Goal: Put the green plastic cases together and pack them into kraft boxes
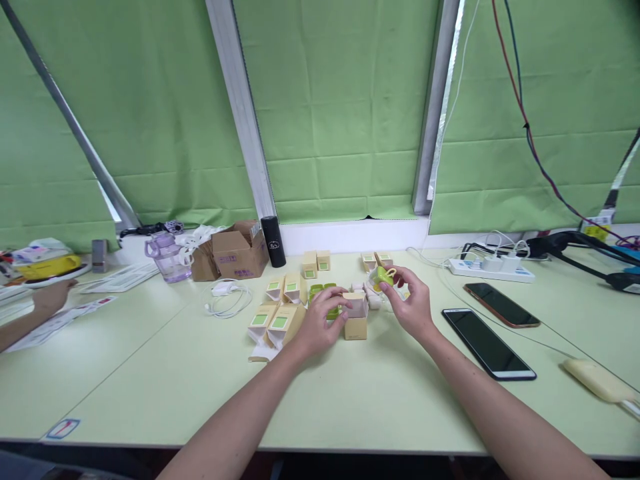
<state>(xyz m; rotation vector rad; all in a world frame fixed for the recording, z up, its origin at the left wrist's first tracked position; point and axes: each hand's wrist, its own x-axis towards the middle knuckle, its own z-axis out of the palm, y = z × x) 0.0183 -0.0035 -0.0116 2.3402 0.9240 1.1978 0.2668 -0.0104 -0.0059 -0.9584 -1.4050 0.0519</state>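
Observation:
My right hand (411, 303) holds a small green and yellow object (384, 275) above the table, fingers closed on it. My left hand (318, 325) grips a small open tan carton (356, 319) that stands upright on the pale green table (200, 387). Several more small cartons with green labels (278, 319) lie to the left of that hand, some with open flaps. A green tray-like piece (323, 291) sits just behind my left hand, partly hidden by it.
Two dark phones (487, 343) lie to the right, and a white power strip (490, 268) sits behind them. A brown cardboard box (240, 253), black cylinder (273, 241), purple bottle (167, 257) and white cable (227, 300) stand at the back left. Another person's hand (50, 297) rests at far left.

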